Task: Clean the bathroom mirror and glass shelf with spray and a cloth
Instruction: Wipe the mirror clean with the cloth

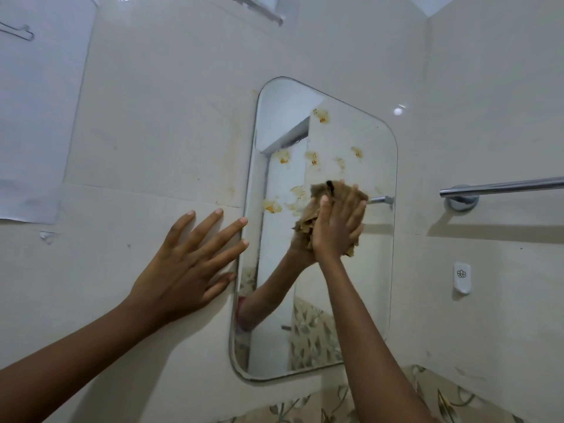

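White sheet [36, 117] covers the far left of the wall [152, 132], with a thin wire hook [18, 32] showing on it near the top. Right of it, the left hand [186, 264] lies flat on the cream tiles and holds nothing. Its fingers are straight and spread wide, and the tips nearest the glass reach the left rim of the mirror [351, 300]. That mirror hangs in the middle of the wall, tall with rounded corners, and looks tilted from this angle. Orange-brown stains [314, 158] dot its upper half and smear across the glass at mid-height. Just right of the smears, the tan cloth [305, 224] sits crumpled against the glass, right of the mirror's centre line. The right hand [338, 227] presses it there with the palm toward the mirror and the fingers nearly straight, close together and pointing up. Folds of cloth bulge out past the thumb side and below the heel of the hand. Whether the thumb hooks into the cloth cannot be told. The glass reflects the cloth, a forearm and some leaf-patterned tiling lower down. Right of the mirror, apart from it, a chrome bar [503, 186] runs along the wall to the picture's edge. Below the bar, a small white holder [461, 277] is fixed to the tiles. Floral tiles [442, 398] line the bottom right, under the right forearm.
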### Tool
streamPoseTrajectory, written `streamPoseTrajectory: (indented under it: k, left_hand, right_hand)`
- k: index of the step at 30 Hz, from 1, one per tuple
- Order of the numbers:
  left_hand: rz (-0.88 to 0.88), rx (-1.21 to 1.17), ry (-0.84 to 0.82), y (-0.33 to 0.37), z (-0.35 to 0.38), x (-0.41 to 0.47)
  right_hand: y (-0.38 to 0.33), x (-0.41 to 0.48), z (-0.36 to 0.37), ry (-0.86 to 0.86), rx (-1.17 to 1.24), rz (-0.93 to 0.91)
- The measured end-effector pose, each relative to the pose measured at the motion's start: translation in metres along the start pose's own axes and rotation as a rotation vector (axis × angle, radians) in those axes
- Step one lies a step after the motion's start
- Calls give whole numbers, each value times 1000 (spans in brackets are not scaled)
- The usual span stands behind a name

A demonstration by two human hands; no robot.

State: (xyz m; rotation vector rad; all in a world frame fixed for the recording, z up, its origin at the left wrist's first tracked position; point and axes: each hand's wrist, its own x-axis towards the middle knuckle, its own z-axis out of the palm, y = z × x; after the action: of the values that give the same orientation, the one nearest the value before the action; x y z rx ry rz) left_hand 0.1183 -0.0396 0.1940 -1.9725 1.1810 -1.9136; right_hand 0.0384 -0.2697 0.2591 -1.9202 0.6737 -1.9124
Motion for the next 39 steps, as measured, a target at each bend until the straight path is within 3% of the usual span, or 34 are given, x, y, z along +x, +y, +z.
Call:
streamPoseTrajectory:
  k: [9, 16, 21, 26, 33, 39]
  left_hand:
    - [-14, -96, 34, 0, 0, 0]
    - [-12, -164, 121, 1, -3, -2]
    - [47, -40, 101, 0, 3, -2]
    - [53, 26, 100, 1, 6, -2]
    - [50, 24, 104, 2, 4, -2]
    - [44, 10, 105, 2, 3, -2]
  right_hand:
    - [-47, -70, 12, -126, -36, -499]
    - [-2, -134, 11, -215, -17, -588]
    - [35, -171, 10, -224, -74, -585]
    - [74, -190, 8, -200, -51, -404]
    - [113, -146, -7, -14, 209, 195]
    - [115, -48, -16, 59, 204, 357]
